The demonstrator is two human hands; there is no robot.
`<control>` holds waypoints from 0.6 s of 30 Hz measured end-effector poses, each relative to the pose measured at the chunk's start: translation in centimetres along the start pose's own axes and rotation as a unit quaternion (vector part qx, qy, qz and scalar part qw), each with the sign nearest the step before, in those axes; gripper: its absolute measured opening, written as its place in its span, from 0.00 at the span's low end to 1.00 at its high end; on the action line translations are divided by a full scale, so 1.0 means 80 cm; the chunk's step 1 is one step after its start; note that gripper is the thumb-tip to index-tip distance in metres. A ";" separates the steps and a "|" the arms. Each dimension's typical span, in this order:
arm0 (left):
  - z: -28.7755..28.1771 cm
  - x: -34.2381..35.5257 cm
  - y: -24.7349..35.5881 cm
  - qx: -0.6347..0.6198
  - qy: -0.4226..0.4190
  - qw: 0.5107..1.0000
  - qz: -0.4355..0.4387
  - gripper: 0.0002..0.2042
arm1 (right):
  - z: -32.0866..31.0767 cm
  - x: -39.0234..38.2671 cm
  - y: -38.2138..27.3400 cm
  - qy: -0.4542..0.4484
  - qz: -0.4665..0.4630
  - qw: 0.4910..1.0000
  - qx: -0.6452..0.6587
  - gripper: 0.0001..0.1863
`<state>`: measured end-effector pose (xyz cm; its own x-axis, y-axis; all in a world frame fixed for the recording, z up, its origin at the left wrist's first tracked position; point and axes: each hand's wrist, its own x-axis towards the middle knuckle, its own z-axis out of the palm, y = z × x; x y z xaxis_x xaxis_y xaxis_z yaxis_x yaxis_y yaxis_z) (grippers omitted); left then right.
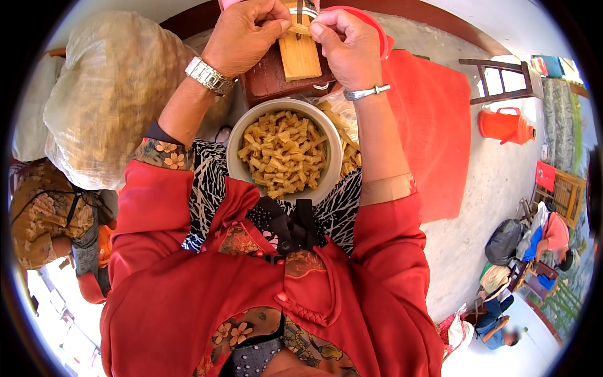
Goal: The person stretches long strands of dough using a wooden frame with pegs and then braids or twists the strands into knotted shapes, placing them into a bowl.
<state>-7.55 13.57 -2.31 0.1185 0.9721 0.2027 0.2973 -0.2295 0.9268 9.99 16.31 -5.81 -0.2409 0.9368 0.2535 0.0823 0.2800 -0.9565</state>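
Note:
Between the fingertips of both hands is a short yellowish strip point(300, 29), held over a wooden board point(299, 58). My left hand point(248, 39) pinches its left end. The right end is pinched by my right hand point(347, 49). A dark upright piece on the board shows just behind the strip. The board lies on a dark red-brown stool or box point(267, 81). Nearer to me, a pale round tub point(233, 147) holds many small yellow-brown knotted pieces point(282, 151). Longer yellowish strips point(347, 135) lie in clear plastic right of the tub.
A large, full translucent sack point(107, 100) stands at the left, close to my left arm. Red cloth point(433, 132) covers the floor to the right. Beyond it are an orange-red flask point(502, 125) and a wooden chair point(502, 80). Other people sit at both sides.

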 end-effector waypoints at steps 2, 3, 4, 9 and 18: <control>0.002 -0.003 0.001 0.028 0.016 0.999 0.008 0.02 | 0.002 -0.007 -0.004 0.000 0.008 1.000 -0.014 0.04; 0.001 -0.005 0.001 0.046 0.019 0.999 0.010 0.02 | 0.002 -0.010 -0.007 0.000 0.012 1.000 -0.022 0.04; -0.001 -0.007 0.000 0.064 0.023 0.998 0.012 0.02 | 0.000 -0.013 -0.004 0.011 0.000 0.998 -0.067 0.04; -0.017 -0.010 -0.006 0.036 0.026 0.999 -0.024 0.02 | -0.018 -0.020 0.001 0.099 0.074 0.989 -0.086 0.07; -0.027 -0.040 0.008 -0.083 -0.192 0.977 -0.044 0.06 | -0.076 -0.009 0.058 0.131 0.136 0.977 -0.103 0.14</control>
<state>-9.77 10.42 -1.67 0.4561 0.8898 0.0155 0.1685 -0.1035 0.9803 16.41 18.21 -9.53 0.0712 0.9963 0.0487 0.3081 0.0244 -0.9510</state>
